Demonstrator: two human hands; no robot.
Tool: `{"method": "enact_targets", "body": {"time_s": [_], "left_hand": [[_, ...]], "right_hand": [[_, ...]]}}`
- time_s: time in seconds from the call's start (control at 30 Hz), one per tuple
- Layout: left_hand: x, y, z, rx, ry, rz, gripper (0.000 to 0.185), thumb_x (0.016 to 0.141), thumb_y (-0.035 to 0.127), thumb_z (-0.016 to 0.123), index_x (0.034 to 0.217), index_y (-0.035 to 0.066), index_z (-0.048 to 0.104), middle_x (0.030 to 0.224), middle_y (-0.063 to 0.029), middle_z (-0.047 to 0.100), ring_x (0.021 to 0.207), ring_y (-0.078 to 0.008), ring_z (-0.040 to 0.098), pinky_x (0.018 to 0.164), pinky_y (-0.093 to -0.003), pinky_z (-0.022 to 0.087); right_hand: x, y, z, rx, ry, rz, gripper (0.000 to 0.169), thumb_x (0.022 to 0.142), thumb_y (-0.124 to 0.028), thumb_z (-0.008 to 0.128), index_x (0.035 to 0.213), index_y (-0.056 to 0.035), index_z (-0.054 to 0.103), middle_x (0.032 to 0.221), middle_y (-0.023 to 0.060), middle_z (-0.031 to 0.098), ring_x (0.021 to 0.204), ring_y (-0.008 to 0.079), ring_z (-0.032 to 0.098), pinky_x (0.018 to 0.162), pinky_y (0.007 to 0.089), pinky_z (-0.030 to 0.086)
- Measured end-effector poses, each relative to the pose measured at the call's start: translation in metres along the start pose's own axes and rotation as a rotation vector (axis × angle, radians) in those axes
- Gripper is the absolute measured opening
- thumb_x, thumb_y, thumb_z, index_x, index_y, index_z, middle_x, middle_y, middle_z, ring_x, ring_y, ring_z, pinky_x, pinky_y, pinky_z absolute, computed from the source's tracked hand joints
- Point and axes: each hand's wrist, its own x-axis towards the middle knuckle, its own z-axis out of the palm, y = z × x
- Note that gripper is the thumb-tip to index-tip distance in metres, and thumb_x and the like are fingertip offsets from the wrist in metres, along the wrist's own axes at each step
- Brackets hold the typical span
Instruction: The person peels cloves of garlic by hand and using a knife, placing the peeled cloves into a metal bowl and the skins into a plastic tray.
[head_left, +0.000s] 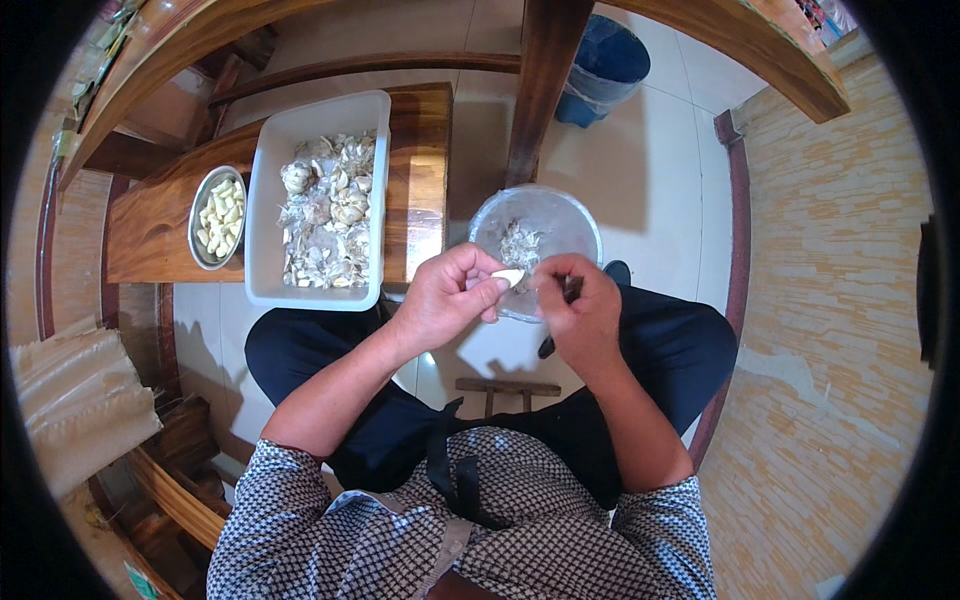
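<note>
Between the thumb and fingers of my left hand (455, 289) is a pale garlic clove (510, 277). My right hand (581, 311), slightly blurred, is closed around a small tool with a dark handle (547, 346); its blade cannot be made out. Both hands are above a lined bin (587, 214) holding garlic skins (520, 244). To the left, a white plastic tub (315, 301) contains garlic bulbs (349, 205), loose cloves and papery skins. A metal bowl (196, 251) beside it is filled with peeled cloves (221, 217).
The tub and bowl stand on a wooden bench (420, 150). A table leg (547, 82) rises beyond the lined bin. Further back is a blue bucket (611, 52) with a plastic liner. A patterned wall (825, 262) runs along the right.
</note>
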Motion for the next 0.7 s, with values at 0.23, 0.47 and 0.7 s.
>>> {"method": "enact_targets", "body": {"time_s": [0.23,0.47,0.7], "left_hand": [[0.000,-0.003,-0.003,0.156,-0.022,0.074,0.009,0.091,0.006,0.061,0.097,0.000,0.059,0.075,-0.0012,0.060,0.064,-0.0050,0.058,0.059,-0.0200,0.049],[-0.002,0.002,0.001,-0.018,0.005,-0.016,0.005,0.091,0.004,0.060,0.093,0.000,0.059,0.075,-0.0033,0.062,0.061,-0.0067,0.060,0.056,-0.0206,0.049],[0.001,0.006,0.001,-0.106,0.023,-0.172,0.004,0.093,0.004,0.057,0.094,0.000,0.056,0.079,-0.0077,0.065,0.060,-0.0105,0.062,0.056,-0.0231,0.052]], "right_hand": [[0.001,0.001,-0.002,-0.061,-0.079,-0.113,0.021,0.081,-0.005,0.068,0.101,-0.0014,0.065,0.086,0.0110,0.067,0.070,0.0174,0.065,0.065,0.0287,0.052],[0.007,-0.015,-0.011,0.099,-0.143,0.360,0.027,0.086,-0.013,0.067,0.106,0.0013,0.059,0.085,0.0145,0.066,0.072,0.0195,0.065,0.066,0.0294,0.051],[-0.003,0.000,-0.006,0.119,-0.137,0.062,0.027,0.094,-0.013,0.053,0.117,-0.0001,0.051,0.089,0.0155,0.065,0.079,0.0251,0.063,0.075,0.0351,0.049]]}}
